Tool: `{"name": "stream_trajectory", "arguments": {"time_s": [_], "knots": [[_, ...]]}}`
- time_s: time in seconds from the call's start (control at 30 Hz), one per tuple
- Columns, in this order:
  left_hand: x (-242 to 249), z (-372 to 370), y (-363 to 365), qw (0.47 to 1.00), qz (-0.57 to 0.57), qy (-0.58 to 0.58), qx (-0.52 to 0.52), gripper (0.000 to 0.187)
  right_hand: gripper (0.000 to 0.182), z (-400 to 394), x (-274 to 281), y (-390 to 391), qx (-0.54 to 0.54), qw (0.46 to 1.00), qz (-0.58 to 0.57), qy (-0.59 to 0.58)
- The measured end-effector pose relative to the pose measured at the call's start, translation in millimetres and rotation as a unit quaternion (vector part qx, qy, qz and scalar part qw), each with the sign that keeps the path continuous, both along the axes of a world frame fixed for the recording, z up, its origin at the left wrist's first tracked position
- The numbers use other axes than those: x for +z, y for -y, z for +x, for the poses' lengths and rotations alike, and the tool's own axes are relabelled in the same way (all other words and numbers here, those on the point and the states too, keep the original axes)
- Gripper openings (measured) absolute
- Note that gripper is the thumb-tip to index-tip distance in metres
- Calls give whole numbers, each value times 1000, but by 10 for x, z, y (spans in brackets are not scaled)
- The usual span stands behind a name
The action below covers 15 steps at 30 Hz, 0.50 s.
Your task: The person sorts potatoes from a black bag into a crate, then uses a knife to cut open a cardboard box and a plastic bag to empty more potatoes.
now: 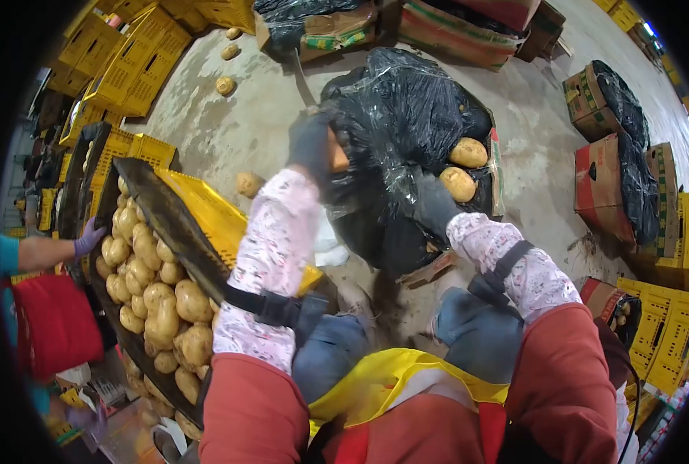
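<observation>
A cardboard box (496, 166) lined with black plastic (394, 100) stands in front of me; two potatoes (468, 153) show at its right side. My left hand (312, 143), in a dark glove, is closed at the plastic's left edge, blurred. An orange-brown piece (336, 152) shows beside its fingers, and a thin pale strip (304, 81) rises above it; what exactly it holds is unclear. My right hand (435, 203), also dark-gloved, is closed on the black plastic, just left of the potatoes.
At left, a dark-lined crate (197, 220) holds several potatoes (159, 301). Beside it is a co-worker's purple-gloved hand (89, 237). Loose potatoes (225, 85) lie on the floor. Yellow crates (135, 66) and lined boxes (596, 174) stand around.
</observation>
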<state>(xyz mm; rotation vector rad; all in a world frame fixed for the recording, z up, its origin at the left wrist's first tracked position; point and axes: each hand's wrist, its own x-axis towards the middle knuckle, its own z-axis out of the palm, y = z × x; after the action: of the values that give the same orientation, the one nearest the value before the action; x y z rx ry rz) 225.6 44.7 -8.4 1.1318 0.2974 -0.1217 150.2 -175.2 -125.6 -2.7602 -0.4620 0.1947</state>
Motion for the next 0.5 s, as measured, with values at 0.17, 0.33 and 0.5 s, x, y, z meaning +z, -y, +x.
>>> {"name": "stream_trajectory", "arguments": {"time_s": [0.17, 0.33, 0.5], "knots": [[-478, -878, -41, 986, -14, -158, 56, 12, 68, 173, -74, -304, 152, 979, -14, 134], [-1339, -1851, 71, 936, -126, -303, 124, 7, 34, 57, 106, -930, 179, 982, -44, 49], [-1396, -2069, 99, 911, -135, -385, -65, 8, 23, -71, -307, -1049, 145, 972, -149, 105]]}}
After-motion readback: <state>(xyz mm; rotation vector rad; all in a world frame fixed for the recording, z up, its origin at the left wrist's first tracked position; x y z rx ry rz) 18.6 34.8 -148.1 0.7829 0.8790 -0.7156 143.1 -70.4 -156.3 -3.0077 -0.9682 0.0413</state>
